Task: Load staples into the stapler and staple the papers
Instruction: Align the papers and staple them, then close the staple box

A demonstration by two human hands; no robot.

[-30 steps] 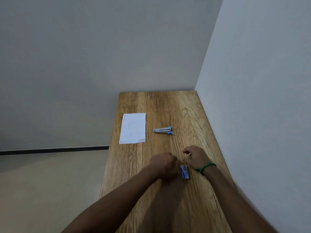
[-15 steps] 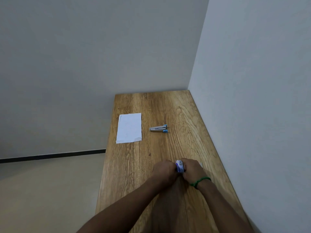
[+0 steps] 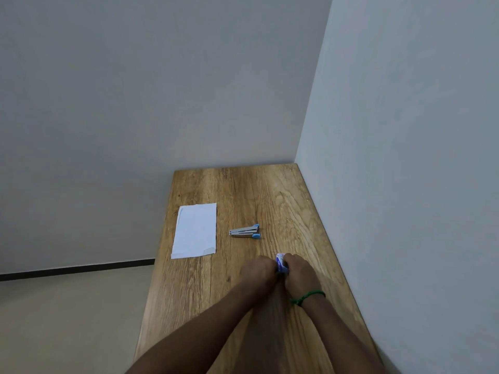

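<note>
Both hands meet over the wooden counter (image 3: 243, 306), the left hand (image 3: 259, 271) and right hand (image 3: 298, 273) closed together around a small blue staple box (image 3: 280, 263). Farther off, the stapler (image 3: 245, 231) lies open beside the white papers (image 3: 195, 230), untouched.

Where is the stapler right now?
In the head view, the stapler lies mid-table, right of the papers and beyond both hands, untouched.

Arms: two bare forearms are showing, no sleeves covering them up to the frame's edge.
Left hand (image 3: 258, 272): wearing nothing on hand or wrist.
Right hand (image 3: 298, 275): wearing a thin green cord bracelet (image 3: 307, 296), knotted at about 8 o'clock.
</note>
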